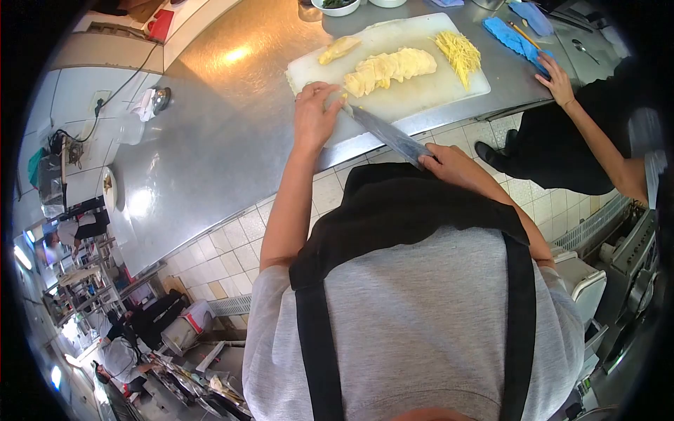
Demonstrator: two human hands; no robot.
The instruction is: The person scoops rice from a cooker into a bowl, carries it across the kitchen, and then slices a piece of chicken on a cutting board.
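My right hand grips the handle end of a large kitchen knife. The blade slants up and left across the near edge of a white cutting board. By the knife tip, my left hand rests at the board's left side, thumb and forefinger apart, close to small pale scraps. Overlapping pale-yellow slices, looking like ginger, lie in a row mid-board. Behind them sits an uncut yellow piece. A heap of fine yellow shreds is at the right end.
A co-worker's hand touches the steel counter at right, near a blue cloth and a spoon. A bowl of dark greens stands behind the board. A white plate is at the counter's left edge.
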